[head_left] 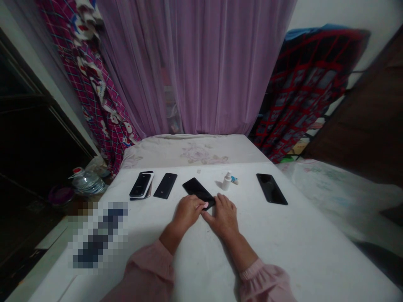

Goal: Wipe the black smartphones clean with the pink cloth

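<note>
Pink ruffled sleeves [147,272] lie nearest me, and I log my left hand [187,212] and right hand [223,216] lying open, neither closed, each just touching the near corner of a glossy black rectangular smartphone [197,191], flat just ahead of them on a white cloth-topped table [283,251].

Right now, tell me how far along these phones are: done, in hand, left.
Nothing clearly looks finished. In hand: the black phone, with the left hand and right hand at its near edge. Left, lying untouched: the phone stack, the single phone, the far-right phone and the white bottle.
</note>
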Available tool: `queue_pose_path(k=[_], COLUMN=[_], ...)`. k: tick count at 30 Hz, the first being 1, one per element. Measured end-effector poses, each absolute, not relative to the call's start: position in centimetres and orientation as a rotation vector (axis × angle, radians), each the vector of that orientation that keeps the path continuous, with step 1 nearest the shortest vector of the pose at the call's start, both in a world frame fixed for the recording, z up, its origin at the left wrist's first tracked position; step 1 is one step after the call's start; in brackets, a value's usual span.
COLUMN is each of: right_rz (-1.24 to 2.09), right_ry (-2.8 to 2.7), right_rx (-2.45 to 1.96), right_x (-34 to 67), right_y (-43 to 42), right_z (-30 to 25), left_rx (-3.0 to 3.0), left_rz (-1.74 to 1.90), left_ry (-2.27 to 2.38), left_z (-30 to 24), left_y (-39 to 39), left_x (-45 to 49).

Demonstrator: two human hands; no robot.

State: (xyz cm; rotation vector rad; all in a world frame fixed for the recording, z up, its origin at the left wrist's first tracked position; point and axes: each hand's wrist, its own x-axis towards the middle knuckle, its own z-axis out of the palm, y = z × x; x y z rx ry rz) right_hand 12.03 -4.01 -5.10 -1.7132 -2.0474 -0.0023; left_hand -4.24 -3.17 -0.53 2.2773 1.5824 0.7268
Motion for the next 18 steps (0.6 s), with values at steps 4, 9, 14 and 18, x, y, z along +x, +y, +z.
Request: queue_pose_path(k=[4,9,14,18], right_rz=[-0.006,0.009,0.01,0.002], right_ry=[-2.018,-1.981,-1.933,-1.914], right_rx=[-1.705,-1.691,-1.69,-1.698], right_x=[11.9,11.6,11.3,11.1], right_y=[-4.0,-4.1,-4.3,-4.4], right_z=[-4.9,-4.8,-4.4,-4.2], left_rx=[2.412,2.445,2.433,2.431], left_rz=[0.525,0.434,0.368,0.348], left_ry=[1.602,1.6,1.66,1.709], left_z=[0.6,1.2,1.4,1.6], left_y=[-2.4,-1.4,-0.1,0.6], left_x=[-3.4,-2.1,-1.6,-1.6])
